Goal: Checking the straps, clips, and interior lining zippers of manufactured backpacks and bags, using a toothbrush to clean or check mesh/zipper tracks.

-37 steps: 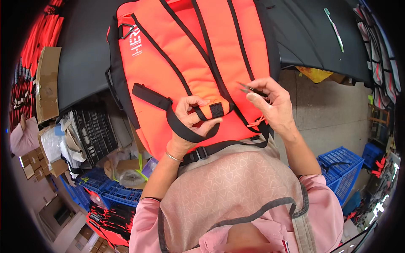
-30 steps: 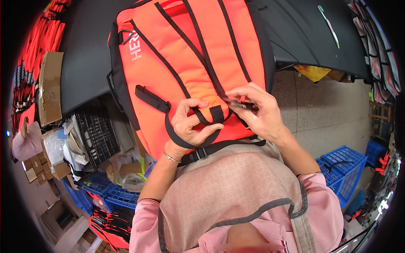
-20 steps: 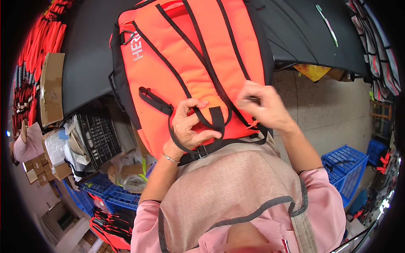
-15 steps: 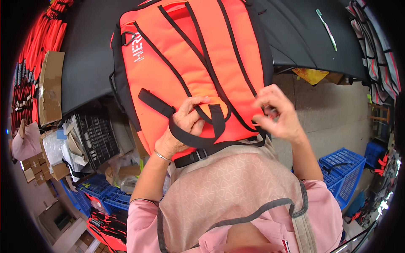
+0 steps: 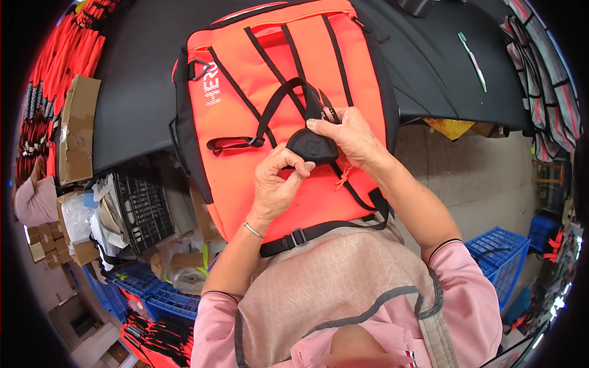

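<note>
A bright orange backpack [image 5: 251,178] with black straps and black sides lies on the black-covered table in front of me. My left hand [image 5: 279,181] pinches the edge of a rounded black tab [image 5: 311,147] at a strap's end. My right hand [image 5: 351,138] is closed around small dark thread snips [image 5: 325,105], their pointed blades facing away from me, and its thumb rests by the tab. From the tab a black webbing strap [image 5: 276,101] loops up and left across the pack. Tangled orange threads [image 5: 343,175] hang below my right hand.
A toothbrush [image 5: 472,61] lies on the black table [image 5: 429,67] to the right. Folded grey items [image 5: 531,86] are stacked at far right. Blue crates [image 5: 500,251] stand below on both sides. At left are a cardboard piece [image 5: 78,129], orange goods [image 5: 67,61] and another person's sleeve [image 5: 37,202].
My right hand has come left from the pack's edge to the black tab. The strap's webbing is now raised and turned over, and my left hand has shifted from the loop to the tab.
</note>
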Available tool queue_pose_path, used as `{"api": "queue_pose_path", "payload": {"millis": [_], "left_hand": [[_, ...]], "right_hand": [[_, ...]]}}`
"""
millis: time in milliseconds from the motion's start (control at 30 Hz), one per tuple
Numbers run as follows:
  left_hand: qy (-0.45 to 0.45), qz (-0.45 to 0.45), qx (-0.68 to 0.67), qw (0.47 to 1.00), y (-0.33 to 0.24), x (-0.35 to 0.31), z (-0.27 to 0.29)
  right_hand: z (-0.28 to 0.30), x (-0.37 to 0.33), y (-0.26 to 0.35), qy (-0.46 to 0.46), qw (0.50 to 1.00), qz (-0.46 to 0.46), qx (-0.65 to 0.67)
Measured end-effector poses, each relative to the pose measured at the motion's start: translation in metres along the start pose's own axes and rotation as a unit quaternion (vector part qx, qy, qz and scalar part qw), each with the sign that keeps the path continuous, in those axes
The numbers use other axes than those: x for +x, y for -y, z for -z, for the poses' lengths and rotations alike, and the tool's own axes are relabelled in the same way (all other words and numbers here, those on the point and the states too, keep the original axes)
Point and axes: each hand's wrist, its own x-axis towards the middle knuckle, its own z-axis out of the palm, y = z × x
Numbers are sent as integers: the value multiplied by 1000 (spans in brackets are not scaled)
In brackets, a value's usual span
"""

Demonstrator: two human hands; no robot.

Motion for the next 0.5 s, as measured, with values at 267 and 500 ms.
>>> {"api": "queue_pose_path", "payload": {"millis": [267, 500], "left_hand": [[136, -49, 159, 977, -9, -8, 20], [238, 62, 100, 964, -54, -72, 96]], "right_hand": [[-6, -13, -4, -33, 986, 136, -90], [41, -79, 35, 371, 853, 33, -365]]}}
